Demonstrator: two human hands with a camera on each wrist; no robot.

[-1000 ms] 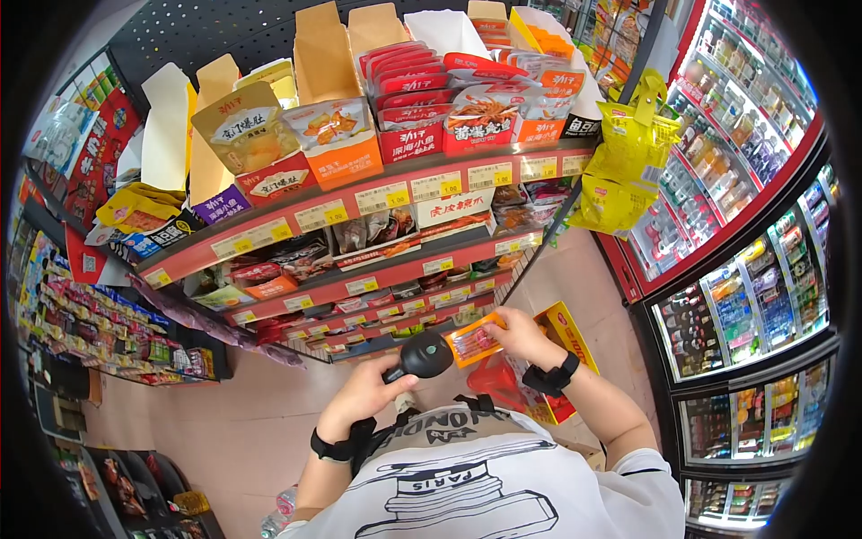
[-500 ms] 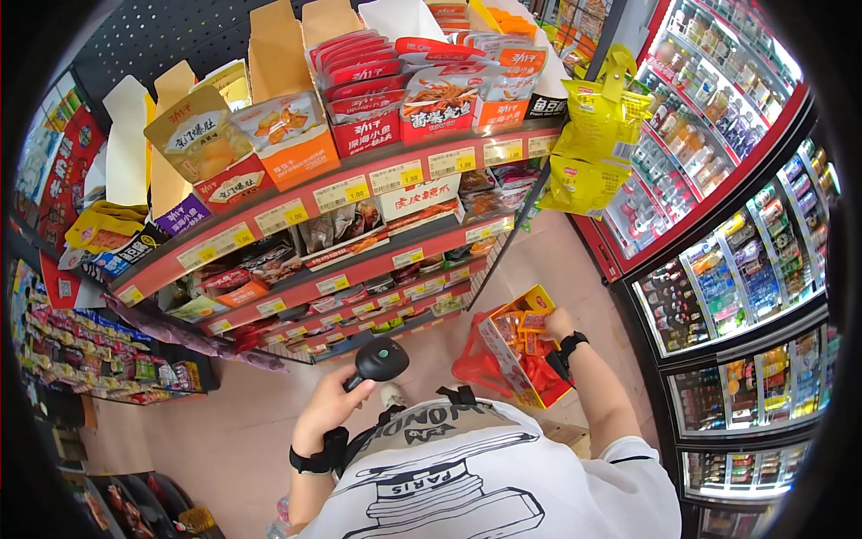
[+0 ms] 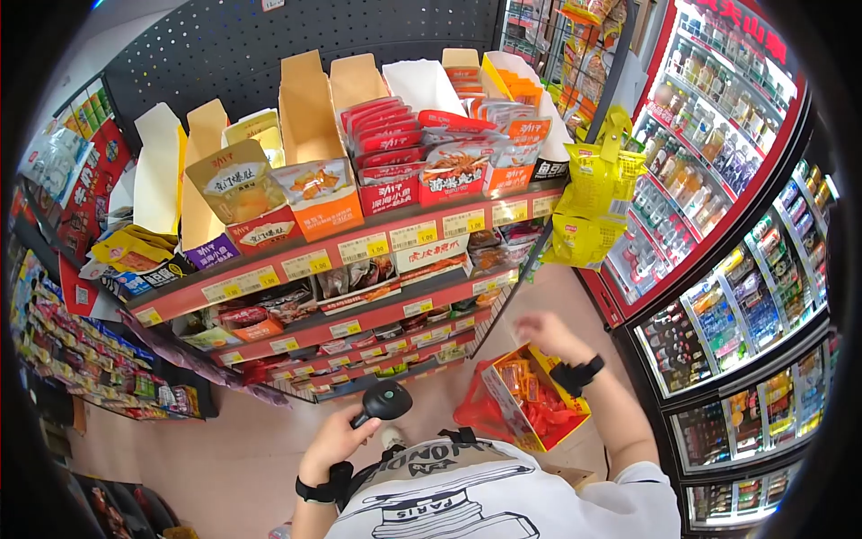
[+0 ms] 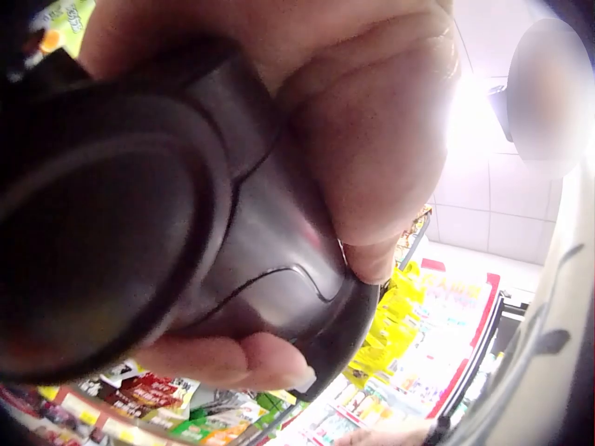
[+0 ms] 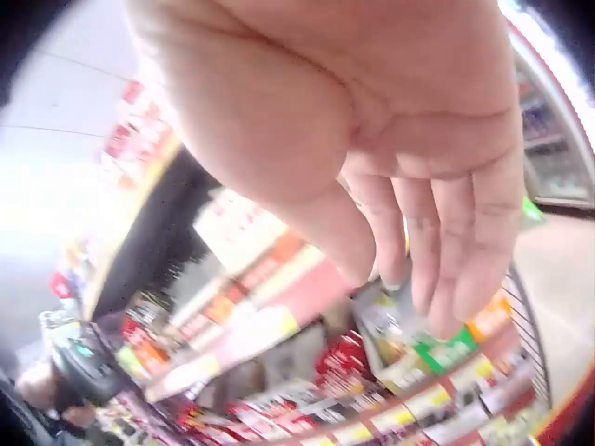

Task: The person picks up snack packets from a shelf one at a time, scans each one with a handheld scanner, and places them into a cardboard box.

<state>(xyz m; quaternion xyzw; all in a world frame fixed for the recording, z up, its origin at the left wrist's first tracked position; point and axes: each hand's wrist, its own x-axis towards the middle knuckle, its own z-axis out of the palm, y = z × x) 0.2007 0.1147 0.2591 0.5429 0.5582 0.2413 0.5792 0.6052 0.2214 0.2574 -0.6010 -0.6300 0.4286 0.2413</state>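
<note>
My left hand [image 3: 334, 438] grips a black handheld barcode scanner [image 3: 388, 401] by its handle. Up close in the left wrist view, fingers and thumb wrap round the scanner's dark body [image 4: 270, 232]. My right hand [image 3: 549, 334] is over the far edge of a yellow and red cardboard box [image 3: 573, 382], between it and the shelf. In the right wrist view the same hand [image 5: 344, 139] has its fingers loosely extended and holds nothing. Orange snack packets [image 3: 518, 375] lie inside the box, with red packets [image 3: 548, 418] nearer me.
A tiered snack shelf [image 3: 359, 254] with price tags stands ahead, its top row holding opened display boxes [image 3: 310, 103]. Yellow bags [image 3: 600, 180] hang at its right end. Drink coolers [image 3: 718, 296] line the right side. Something red [image 3: 478, 395] sits beside the box, above the tiled floor [image 3: 242, 449].
My right hand held an orange packet beside the scanner, then lowered it into the box. Now empty, it has risen toward the shelf. My left hand, still holding the scanner, has dropped back slightly.
</note>
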